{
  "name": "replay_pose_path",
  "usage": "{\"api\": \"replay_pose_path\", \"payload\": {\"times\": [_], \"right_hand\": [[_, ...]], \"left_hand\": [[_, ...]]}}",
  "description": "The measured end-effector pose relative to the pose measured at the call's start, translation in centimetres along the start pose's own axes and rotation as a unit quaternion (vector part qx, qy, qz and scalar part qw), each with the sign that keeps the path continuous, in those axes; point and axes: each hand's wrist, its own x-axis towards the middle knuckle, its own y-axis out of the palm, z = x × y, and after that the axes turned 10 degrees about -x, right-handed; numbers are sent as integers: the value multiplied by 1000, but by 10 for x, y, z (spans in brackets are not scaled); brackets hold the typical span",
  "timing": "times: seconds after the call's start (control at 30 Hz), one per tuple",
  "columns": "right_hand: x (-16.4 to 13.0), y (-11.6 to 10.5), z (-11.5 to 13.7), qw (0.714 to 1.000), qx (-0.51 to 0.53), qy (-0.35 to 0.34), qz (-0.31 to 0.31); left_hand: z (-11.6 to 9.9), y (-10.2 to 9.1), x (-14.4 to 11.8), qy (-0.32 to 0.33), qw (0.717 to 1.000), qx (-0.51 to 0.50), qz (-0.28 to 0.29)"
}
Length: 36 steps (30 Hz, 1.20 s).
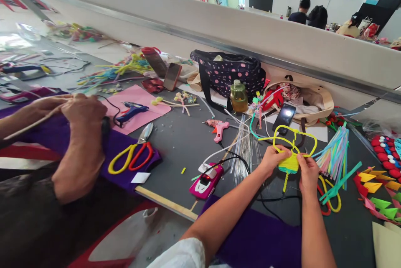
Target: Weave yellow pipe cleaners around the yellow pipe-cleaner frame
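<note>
Between my two hands is a yellow pipe-cleaner figure [288,162] with wide loops on top, a green band near its bottom and a short yellow stem hanging down. My left hand [275,160] pinches its left side, fingers closed. My right hand [308,172] grips the right side, fingers closed too. A green pipe cleaner [252,128] reaches toward the loops from the left. Below my right hand lie scissors with red and yellow handles [335,201], partly covered by teal strips [341,184].
A pink glue gun [219,129], a magenta power strip [206,180] and thin wires [244,155] lie left of my arms. Behind stand a bottle [238,96] and a dark patterned bag [228,73]. Pastel pipe cleaners [335,155] lie right. A co-worker's hands [83,109] work at far left.
</note>
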Motion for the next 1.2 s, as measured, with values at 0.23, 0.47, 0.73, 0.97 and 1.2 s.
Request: {"api": "replay_pose_path", "payload": {"times": [0.23,0.47,0.73,0.97,1.2], "right_hand": [[-7,5,-2,1000,5,2,12],[-13,12,3,1000,-14,-6,20],[-7,2,19,982,-54,-105,-147],[-19,3,28,914,-252,-297,-113],[-19,2,26,847,-373,-375,-53]], "left_hand": [[-4,-4,-4,3,1000,-2,18],[-2,-6,-3,-58,997,-51,-7],[-5,-9,-2,-47,996,-64,-48],[-5,-4,-6,-7,999,9,-31],[-5,-2,-9,20,999,38,-18]]}}
